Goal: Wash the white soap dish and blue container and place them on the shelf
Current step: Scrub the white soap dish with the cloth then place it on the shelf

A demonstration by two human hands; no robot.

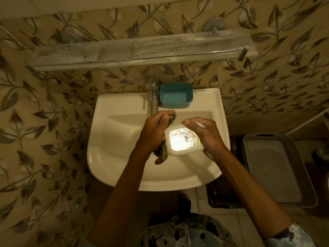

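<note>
Patterned clothing (pixel 187 230) of the person fills the lower edge of the view, with both bare forearms reaching forward over the basin.

Leaf-patterned wall tiles (pixel 53 139) cover the background. A long clear shelf (pixel 142 52) is mounted on the wall above the sink, its surface streaked with white residue.

The white sink (pixel 115 148) sits below the shelf, centred in view. A grey tray (pixel 277 168) stands off the sink's right edge, resting on a darker basket (pixel 213 196).

The right hand (pixel 206 136) holds the white soap dish (pixel 181 153) by its right side, fingers (pixel 191 122) curled over the far right corner. The dish is held above the middle of the basin, open side up, with a bright glare and dark specks inside.

The left hand (pixel 154 132) is against the dish's left edge, fingers curled round a dark striped cloth (pixel 161 154) that hangs down beside the dish.

The blue container (pixel 175 104) stands upright on the sink's back rim, right of centre, just beside the tap (pixel 154 100), well below the shelf.
</note>
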